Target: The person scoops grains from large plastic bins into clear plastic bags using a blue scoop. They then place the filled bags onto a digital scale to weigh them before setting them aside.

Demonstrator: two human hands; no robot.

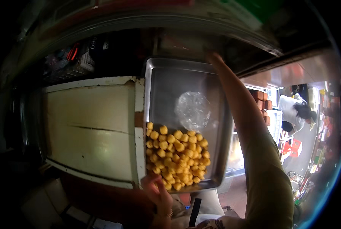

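Before me lies a rectangular metal tray (170, 83), with many small golden-yellow balls of food (177, 157) heaped over its near part. A crumpled clear plastic bag (193, 110) rests on the tray's bare metal behind the heap. My left hand (156, 186) is at the tray's near left corner, beside the balls, with its fingers partly curled; whether it grips the rim is unclear. Past the tray's far right corner, my right hand (213, 55) reaches into a dark space under a ledge. Shadow and blur hide its fingers and anything in them.
Left of the tray stands a pale, worn panel (93, 120) with a long crack and a raised frame. A basket (84, 63) of mixed items sits in the dark behind it. At right are brown loaf-like blocks (262, 103), a red stool (292, 147) and a bent-over person (293, 111).
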